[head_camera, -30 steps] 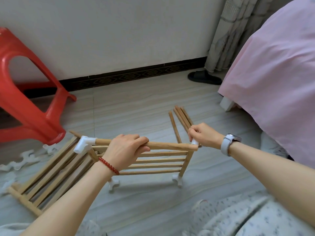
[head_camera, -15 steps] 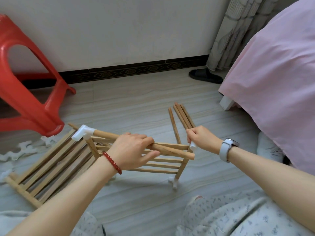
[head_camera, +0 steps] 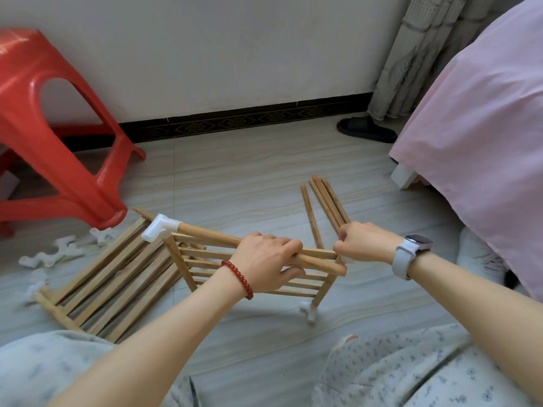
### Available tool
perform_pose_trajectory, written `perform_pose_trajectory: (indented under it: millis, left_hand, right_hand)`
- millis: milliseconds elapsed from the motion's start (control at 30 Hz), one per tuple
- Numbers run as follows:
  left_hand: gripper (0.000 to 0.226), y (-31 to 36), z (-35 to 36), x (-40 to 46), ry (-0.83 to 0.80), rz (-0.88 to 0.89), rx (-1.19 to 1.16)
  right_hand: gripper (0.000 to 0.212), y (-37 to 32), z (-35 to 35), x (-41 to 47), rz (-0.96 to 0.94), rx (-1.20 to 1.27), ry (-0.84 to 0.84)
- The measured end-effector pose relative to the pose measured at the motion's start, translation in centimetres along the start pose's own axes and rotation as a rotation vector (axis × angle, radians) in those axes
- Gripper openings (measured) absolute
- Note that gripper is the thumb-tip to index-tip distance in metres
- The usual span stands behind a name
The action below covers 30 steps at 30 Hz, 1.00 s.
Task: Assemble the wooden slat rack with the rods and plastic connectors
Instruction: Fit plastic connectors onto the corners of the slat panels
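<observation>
An upright wooden slat panel [head_camera: 249, 277] stands on the floor, on a white plastic foot [head_camera: 310, 314] at its lower right. A wooden rod [head_camera: 205, 235] runs along its top, plugged into a white plastic elbow connector [head_camera: 160, 227] at the left. My left hand [head_camera: 266, 261] grips this rod near its free right end. My right hand [head_camera: 363, 242] is curled around a small white connector, mostly hidden, at the panel's top right corner. A second slat panel [head_camera: 111, 277] lies flat on the floor to the left.
Several spare rods [head_camera: 326, 204] lie on the floor beyond my right hand. Loose white connectors [head_camera: 55, 251] are scattered at the left, by a red plastic stool [head_camera: 58, 136]. A pink-covered bed [head_camera: 484, 142] fills the right, with a black slipper [head_camera: 365, 129] by the wall.
The rod's free right end has dropped from level with the panel's top corner to slightly in front of and below it. My right hand stayed at the corner with the connector.
</observation>
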<state>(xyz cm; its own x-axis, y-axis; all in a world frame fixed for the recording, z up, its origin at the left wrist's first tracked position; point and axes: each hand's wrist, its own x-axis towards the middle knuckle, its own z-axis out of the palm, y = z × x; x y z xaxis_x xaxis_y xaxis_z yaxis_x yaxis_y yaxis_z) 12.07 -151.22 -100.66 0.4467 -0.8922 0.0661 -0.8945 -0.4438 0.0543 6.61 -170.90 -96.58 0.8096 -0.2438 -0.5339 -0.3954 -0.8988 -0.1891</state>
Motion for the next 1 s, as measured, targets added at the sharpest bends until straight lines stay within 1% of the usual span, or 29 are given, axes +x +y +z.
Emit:
perform_pose_trajectory:
  millis: [67, 100, 167, 233, 267, 333, 367, 400, 467, 500, 533, 567, 633, 700, 767, 833, 1000]
  left_hand:
    - [0.042, 0.2, -0.4, 0.6, -0.142, -0.066, 0.041]
    - [0.037, 0.3, -0.4, 0.9, -0.183, -0.091, 0.064]
    - [0.029, 0.5, -0.3, 1.4, -0.215, -0.127, 0.103]
    - [0.034, 0.6, -0.2, 1.7, -0.219, -0.147, 0.124]
    - [0.036, 0.5, -0.1, 1.7, -0.226, -0.151, 0.124]
    - [0.039, 0.1, 0.3, 1.7, -0.242, -0.143, 0.112]
    - [0.039, -0.1, 0.6, 1.7, -0.244, -0.141, 0.105]
    - [0.039, -0.3, 0.7, 1.8, -0.244, -0.145, 0.1]
    - [0.034, -0.6, 0.7, 2.2, -0.231, -0.156, 0.085]
    - [0.032, -0.7, 0.5, 2.4, -0.225, -0.165, 0.074]
    - [0.03, -0.7, 0.2, 2.5, -0.229, -0.176, 0.063]
    - [0.027, -0.6, -0.1, 2.5, -0.23, -0.187, 0.056]
    - [0.024, -0.6, -0.5, 2.5, -0.218, -0.207, 0.053]
    - [0.023, -0.7, -0.8, 2.2, -0.198, -0.24, 0.057]
    - [0.021, -0.7, -1.0, 2.0, -0.156, -0.284, 0.051]
    - [0.023, -0.6, -1.1, 1.9, -0.114, -0.316, 0.046]
    - [0.025, -0.5, -1.6, 1.8, -0.08, -0.376, 0.026]
  right_hand:
    - [0.024, -0.3, -0.2, -0.3, -0.034, 0.006, -0.037]
    - [0.022, -0.4, -0.3, -0.4, -0.043, 0.003, -0.039]
    - [0.02, -0.4, -0.8, -0.7, -0.063, -0.026, -0.035]
    - [0.023, -0.4, -1.1, -1.1, -0.099, -0.099, -0.059]
    - [0.026, -0.3, -1.2, -1.2, -0.135, -0.174, -0.068]
    - [0.029, 0.0, -1.8, -1.8, -0.218, -0.299, -0.044]
    - [0.027, 0.3, -2.6, -2.1, -0.263, -0.268, 0.003]
    - [0.023, 0.6, -3.7, -2.4, -0.295, -0.126, 0.077]
    - [0.014, 0.9, -5.8, -2.8, -0.321, 0.309, 0.304]
    - [0.013, 1.0, -6.1, -2.6, -0.299, 0.45, 0.402]
    - [0.019, 0.9, -6.0, -2.4, -0.247, 0.483, 0.422]
    - [0.028, 0.8, -5.3, -2.1, -0.191, 0.449, 0.368]
    - [0.042, 0.7, -3.1, -1.3, -0.083, 0.412, 0.166]
    - [0.047, 1.1, -2.1, -0.9, 0.019, 0.513, 0.04]
    - [0.049, 1.8, -2.2, -0.8, 0.089, 0.596, -0.007]
    - [0.051, 2.2, -1.9, -0.8, 0.132, 0.602, -0.038]
    - [0.055, 1.2, -1.0, -0.8, 0.14, 0.692, -0.014]
